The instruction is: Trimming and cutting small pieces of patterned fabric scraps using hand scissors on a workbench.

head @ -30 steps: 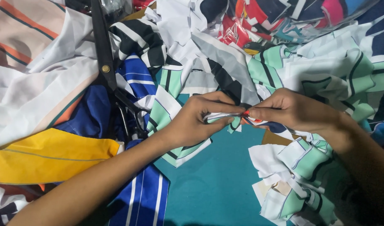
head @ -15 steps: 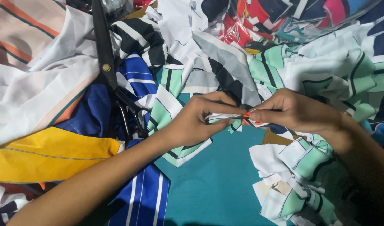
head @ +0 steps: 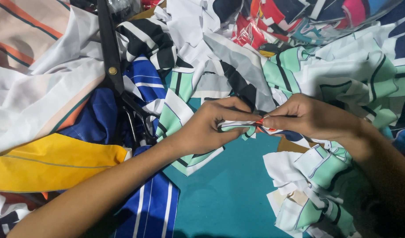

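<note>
Head view, looking down on a teal worktop (head: 229,198) heaped with cut cloth. At centre, the left hand (head: 207,128) and right hand (head: 308,117) meet over a small folded scrap (head: 237,126) of white and mint-green fabric, with a touch of red where the fingertips come together. The left fingers (head: 229,105) are curled shut round one end of the scrap, thumb beneath; the right fingers (head: 277,118) are pinched closed on the other end, so the piece is stretched between them just above the worktop.

Handling, as a judgement: the scrap looks thin, light and limp. It should fold and crumple freely, carry no risk of breaking, and may slide between smooth fingertips, so a firm pinch near each end, as shown, suits it better than a hold at the middle.

Surroundings: black scissors (head: 116,79) with a brass pivot lie to the left of the left hand, blades pointing away from the viewer, handles resting on blue striped cloth (head: 145,83). A yellow cloth (head: 52,161) lies at lower left, and a pile of mint-and-white scraps (head: 317,185) lies under the right wrist. A clear bag of mixed coloured offcuts (head: 308,20) sits at upper right. No labels or signs are visible.
</note>
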